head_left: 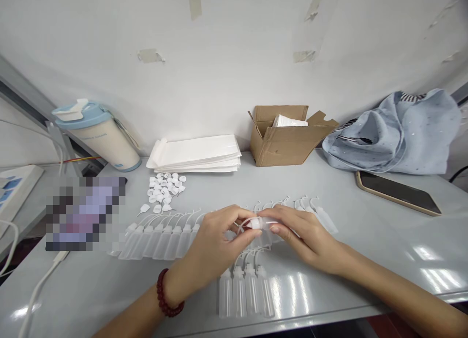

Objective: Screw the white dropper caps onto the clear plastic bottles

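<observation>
A small, clear, soft-looking plastic bottle (pixel 269 224) with a white plastic nozzle cap (pixel 255 223) is held up above the grey, glossy counter (pixel 314 299), between both bare hands. The cap end is pinched by the grip of the left hand (pixel 219 235), thumb below and fingers above; the bottle's body is pinched by the grip of the right hand (pixel 310 231). The bottle is lying on its side in the air, its cap pointed toward the left hand, and a thin, pale strap is curved around beside the cap. How far the cap is seated on the neck cannot be told with certainty, since much of it is covered by fingers. Below the hands, four upright-looking clear plastic bottles with white tops and curled straps (pixel 239 294) are lined side by side near the counter's front edge. Farther left, a row of similar frosted bottles (pixel 161 243) is laid out, and behind it small white plastic caps (pixel 164 187) are heaped loosely.
</observation>
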The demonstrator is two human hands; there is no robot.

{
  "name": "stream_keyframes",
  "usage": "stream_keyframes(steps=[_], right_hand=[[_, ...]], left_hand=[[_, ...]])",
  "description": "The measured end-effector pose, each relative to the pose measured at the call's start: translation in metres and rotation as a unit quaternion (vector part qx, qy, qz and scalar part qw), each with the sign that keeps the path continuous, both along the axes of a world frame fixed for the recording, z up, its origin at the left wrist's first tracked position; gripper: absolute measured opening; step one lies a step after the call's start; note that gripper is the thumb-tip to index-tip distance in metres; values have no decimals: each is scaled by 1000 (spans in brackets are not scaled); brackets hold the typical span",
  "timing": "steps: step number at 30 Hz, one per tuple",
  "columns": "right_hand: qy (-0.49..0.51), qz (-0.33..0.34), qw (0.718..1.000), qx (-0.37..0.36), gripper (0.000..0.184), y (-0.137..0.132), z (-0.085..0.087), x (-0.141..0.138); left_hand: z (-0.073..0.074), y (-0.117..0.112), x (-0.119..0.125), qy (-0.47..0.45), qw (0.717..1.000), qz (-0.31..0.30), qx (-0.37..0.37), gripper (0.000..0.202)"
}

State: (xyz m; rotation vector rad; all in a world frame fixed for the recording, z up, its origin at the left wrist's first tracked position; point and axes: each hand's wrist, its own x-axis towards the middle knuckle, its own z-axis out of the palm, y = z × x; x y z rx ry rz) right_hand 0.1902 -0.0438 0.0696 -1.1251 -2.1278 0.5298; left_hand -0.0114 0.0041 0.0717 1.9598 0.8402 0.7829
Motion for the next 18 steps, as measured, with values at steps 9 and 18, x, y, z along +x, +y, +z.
stream_keyframes(steps=[9, 18], right_hand=[[8, 11, 999, 51, 32, -2, -3, 2], [-20, 41, 996, 80, 31, 1, -1, 1]], left_hand=[[7, 5, -2, -47, 961, -49, -268, 25], [7, 5, -1, -53, 925, -83, -367, 39]])
